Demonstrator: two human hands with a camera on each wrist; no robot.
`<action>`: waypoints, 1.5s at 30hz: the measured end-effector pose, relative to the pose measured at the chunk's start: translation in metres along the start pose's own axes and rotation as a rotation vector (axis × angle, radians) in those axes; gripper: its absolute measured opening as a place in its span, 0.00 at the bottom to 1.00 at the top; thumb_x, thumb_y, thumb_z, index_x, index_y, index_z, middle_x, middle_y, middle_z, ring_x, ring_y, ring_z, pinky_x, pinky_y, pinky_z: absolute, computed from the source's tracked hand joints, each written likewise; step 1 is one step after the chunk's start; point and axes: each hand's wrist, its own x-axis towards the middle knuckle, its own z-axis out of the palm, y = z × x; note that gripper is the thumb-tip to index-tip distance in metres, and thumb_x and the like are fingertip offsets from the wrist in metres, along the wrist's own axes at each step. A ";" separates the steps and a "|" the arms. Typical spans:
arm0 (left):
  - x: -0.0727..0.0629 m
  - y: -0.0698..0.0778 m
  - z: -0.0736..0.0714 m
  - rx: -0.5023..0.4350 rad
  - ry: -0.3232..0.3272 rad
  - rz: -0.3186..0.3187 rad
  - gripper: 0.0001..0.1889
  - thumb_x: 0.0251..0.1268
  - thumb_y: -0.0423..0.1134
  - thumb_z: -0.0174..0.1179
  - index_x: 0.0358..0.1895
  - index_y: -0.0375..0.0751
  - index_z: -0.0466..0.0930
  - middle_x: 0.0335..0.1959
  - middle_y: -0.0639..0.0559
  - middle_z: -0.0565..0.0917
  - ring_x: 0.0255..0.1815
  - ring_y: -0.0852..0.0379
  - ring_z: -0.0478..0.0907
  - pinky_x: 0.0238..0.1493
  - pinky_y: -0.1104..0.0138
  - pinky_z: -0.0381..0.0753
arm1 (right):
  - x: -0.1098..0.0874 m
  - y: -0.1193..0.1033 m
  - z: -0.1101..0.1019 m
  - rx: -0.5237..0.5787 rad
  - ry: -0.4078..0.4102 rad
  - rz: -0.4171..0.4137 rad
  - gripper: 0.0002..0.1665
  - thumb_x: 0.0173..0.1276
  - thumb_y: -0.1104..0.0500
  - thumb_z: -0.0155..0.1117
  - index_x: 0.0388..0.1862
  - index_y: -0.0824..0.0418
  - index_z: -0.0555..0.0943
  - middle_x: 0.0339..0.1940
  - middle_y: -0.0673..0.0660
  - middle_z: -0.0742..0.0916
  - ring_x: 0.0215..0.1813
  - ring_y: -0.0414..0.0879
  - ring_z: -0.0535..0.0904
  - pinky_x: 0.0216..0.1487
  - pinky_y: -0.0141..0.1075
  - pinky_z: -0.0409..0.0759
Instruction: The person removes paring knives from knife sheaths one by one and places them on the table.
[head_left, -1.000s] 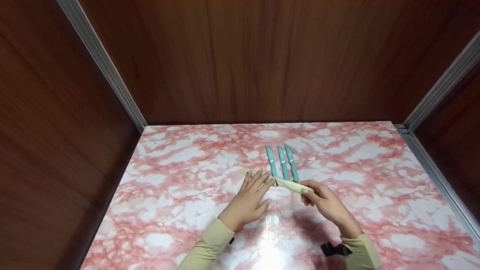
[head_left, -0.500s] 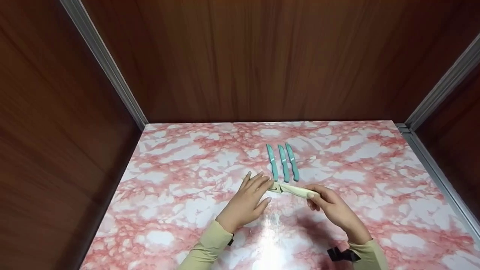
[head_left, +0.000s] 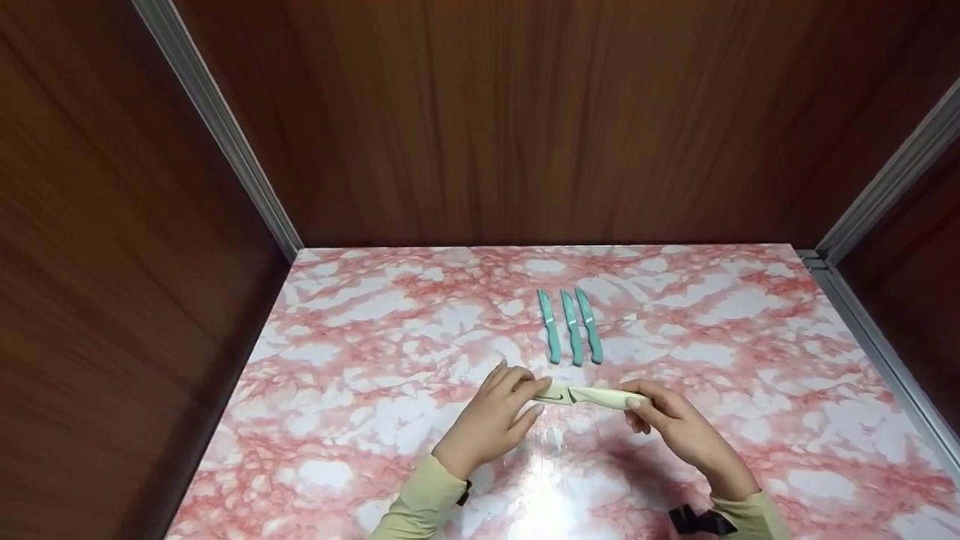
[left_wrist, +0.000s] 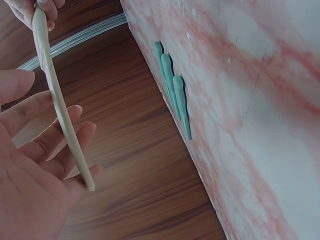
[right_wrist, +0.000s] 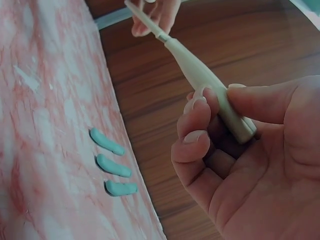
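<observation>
A cream knife [head_left: 607, 397] is held sideways above the table, its blade part inside a cream cover [head_left: 555, 393] with a dark curved slit. My right hand [head_left: 679, 427] grips the handle end between thumb and curled fingers, as the right wrist view shows on the handle [right_wrist: 197, 72]. Across the far side of the cover lie the fingers of my left hand [head_left: 487, 420], loosely bent. In the left wrist view the thumb [left_wrist: 17, 85] stands apart from the cover. The cover's tip is hidden behind the left fingers in the head view.
Three teal knives [head_left: 572, 328] lie side by side on the red-and-white marbled table [head_left: 360, 337], handles toward me. Brown wood panels [head_left: 510, 127] stand at the back and both sides, with grey metal posts [head_left: 232, 142] at the corners.
Both hands and the cream knife have come nearer to me and slightly right, away from the teal handles. The left fingers have bent more. More of the cover shows beside them.
</observation>
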 end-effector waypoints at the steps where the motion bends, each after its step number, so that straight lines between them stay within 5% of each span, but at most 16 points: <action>1: -0.001 0.001 0.001 -0.010 0.002 -0.007 0.18 0.74 0.44 0.51 0.64 0.49 0.73 0.51 0.55 0.72 0.53 0.57 0.69 0.66 0.56 0.63 | -0.001 0.000 0.000 0.001 -0.003 -0.003 0.17 0.77 0.57 0.48 0.52 0.69 0.75 0.30 0.68 0.77 0.28 0.50 0.72 0.30 0.41 0.75; 5: -0.003 0.003 0.003 -0.035 0.014 -0.030 0.18 0.74 0.45 0.51 0.63 0.51 0.74 0.49 0.56 0.72 0.47 0.58 0.67 0.52 0.62 0.69 | -0.003 0.001 -0.001 0.023 -0.020 -0.003 0.17 0.77 0.57 0.47 0.52 0.70 0.74 0.31 0.68 0.77 0.29 0.49 0.72 0.30 0.39 0.75; 13: -0.007 0.008 0.001 -0.125 -0.006 -0.071 0.18 0.75 0.47 0.49 0.63 0.54 0.75 0.46 0.57 0.71 0.43 0.61 0.66 0.48 0.65 0.69 | -0.006 0.002 -0.002 0.073 -0.050 -0.055 0.16 0.78 0.61 0.46 0.52 0.72 0.74 0.30 0.70 0.76 0.29 0.47 0.72 0.31 0.35 0.75; 21: -0.011 0.010 -0.001 -0.210 0.006 -0.079 0.19 0.69 0.45 0.56 0.62 0.54 0.77 0.40 0.59 0.73 0.32 0.64 0.64 0.33 0.72 0.68 | -0.009 0.005 -0.003 0.063 -0.070 -0.062 0.15 0.78 0.62 0.45 0.51 0.71 0.74 0.29 0.69 0.76 0.29 0.48 0.72 0.32 0.39 0.75; 30: -0.014 0.012 -0.004 -0.242 0.013 -0.058 0.21 0.64 0.44 0.60 0.62 0.53 0.77 0.40 0.59 0.74 0.33 0.64 0.70 0.33 0.75 0.70 | -0.015 0.002 -0.001 0.047 -0.063 -0.006 0.18 0.78 0.58 0.45 0.55 0.70 0.74 0.33 0.70 0.77 0.32 0.54 0.71 0.35 0.40 0.74; 45: -0.019 0.017 -0.007 -0.219 0.051 -0.034 0.21 0.64 0.45 0.60 0.60 0.51 0.78 0.39 0.58 0.74 0.28 0.65 0.62 0.29 0.75 0.65 | -0.023 -0.009 0.006 -0.075 -0.001 0.041 0.17 0.77 0.55 0.48 0.55 0.63 0.76 0.36 0.61 0.80 0.36 0.54 0.73 0.35 0.38 0.72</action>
